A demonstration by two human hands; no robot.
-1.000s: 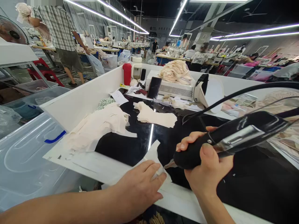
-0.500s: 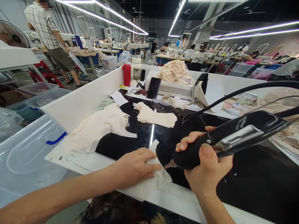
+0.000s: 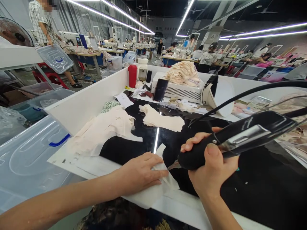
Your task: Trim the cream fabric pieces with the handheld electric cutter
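My left hand [image 3: 141, 172] lies over a small cream fabric piece [image 3: 171, 182] at the table's near edge, fingers stretched out and pressing on it. My right hand [image 3: 211, 175] is closed around a black iron [image 3: 240, 140] with a silver lever along its top. The iron's pointed metal tip shows just right of my left fingertips, by the fabric's edge; I cannot tell whether it touches. Behind my hands lies a stack of cream cut pieces [image 3: 163, 118]. Further left, a larger pile of cream fabric [image 3: 103, 131] spreads over the white board. My left palm hides part of the piece.
A thick black hose [image 3: 251, 88] arches from the right. Along the back stand a red bottle [image 3: 132, 76], a phone [image 3: 160, 90] and a white box [image 3: 182, 92] bearing folded fabric. A clear plastic bin lid [image 3: 28, 159] lies left. A person carries another lid [image 3: 55, 59] beyond.
The iron's tip has come slightly left, closer to my left fingers. The view has shifted a little. The person at far left has turned the carried lid flat toward me.
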